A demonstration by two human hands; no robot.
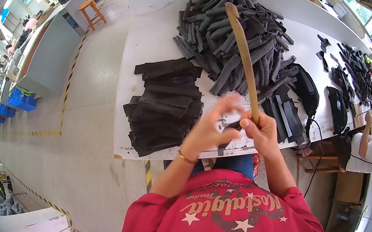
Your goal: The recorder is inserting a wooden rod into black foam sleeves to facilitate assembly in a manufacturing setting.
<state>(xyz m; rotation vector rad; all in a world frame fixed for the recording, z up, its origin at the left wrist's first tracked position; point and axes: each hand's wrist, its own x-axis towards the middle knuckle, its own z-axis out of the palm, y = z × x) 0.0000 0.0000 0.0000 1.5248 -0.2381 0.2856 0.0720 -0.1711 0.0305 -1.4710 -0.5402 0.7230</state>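
At far left, at least three blue crates (22, 99) stand on the floor; their contents are too small to make out. One wooden stool (91, 12) stands beyond the left edge of the white surface (147, 36). Near that surface's front left corner lies one pile of flat black strips (164, 109), too overlapped to count. The left hand (211, 129), blurred, curves half open above the front edge; whether it grips the one dark strip (232, 126) between the hands cannot be told. Toward the far edge spreads one heap of rolled dark tubes (217, 32), dozens of them. The right hand (262, 132) is closed around the lower end of one wooden stick (245, 61), with the dark strip at its thumb. Rightward along the front edge come at least three fanned strips (284, 112), then two curved black pieces (305, 86).
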